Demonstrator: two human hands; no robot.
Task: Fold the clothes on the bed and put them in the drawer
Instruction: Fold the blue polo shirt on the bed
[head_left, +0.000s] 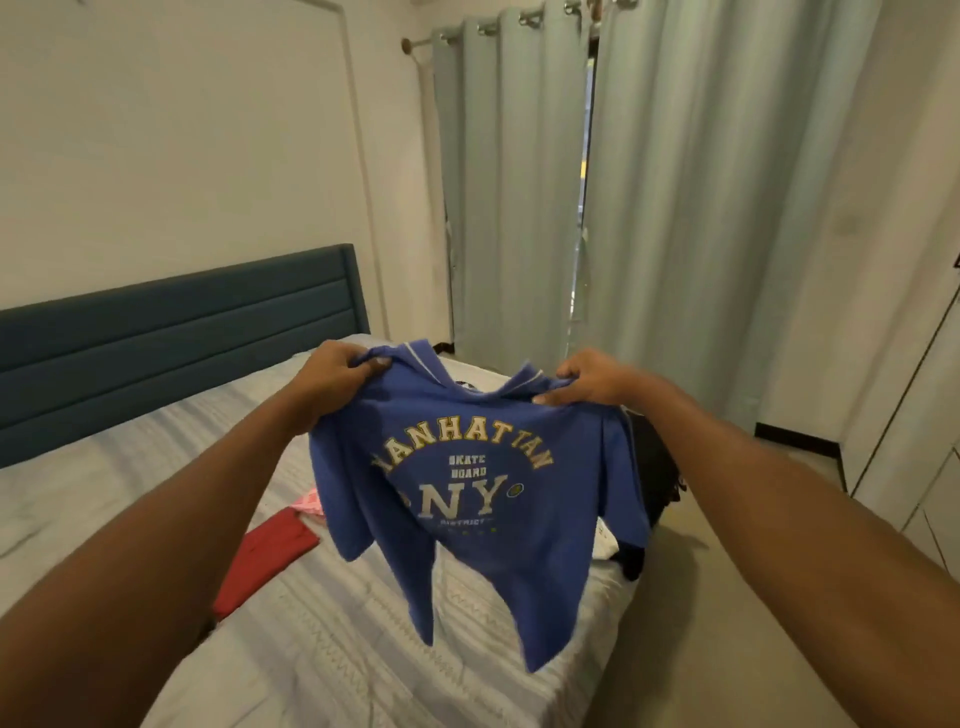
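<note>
A blue T-shirt (467, 499) with "MANHATTAN NY" lettering hangs in the air above the bed (322, 654), printed side toward me. My left hand (337, 374) grips its left shoulder and my right hand (592, 379) grips its right shoulder. The hem dangles loose over the grey patterned bedspread. A red garment (265, 561) lies flat on the bed to the left of the shirt, with a pink patterned piece (309, 504) just behind it. A black garment (652, 478) and a white one (605, 543) lie at the bed's right edge, partly hidden by the shirt.
A dark blue headboard (171, 332) stands at the left against a white wall. Pale green curtains (675, 197) hang at the back. White cabinet fronts (930, 415) line the right side, with bare floor (727, 649) between them and the bed.
</note>
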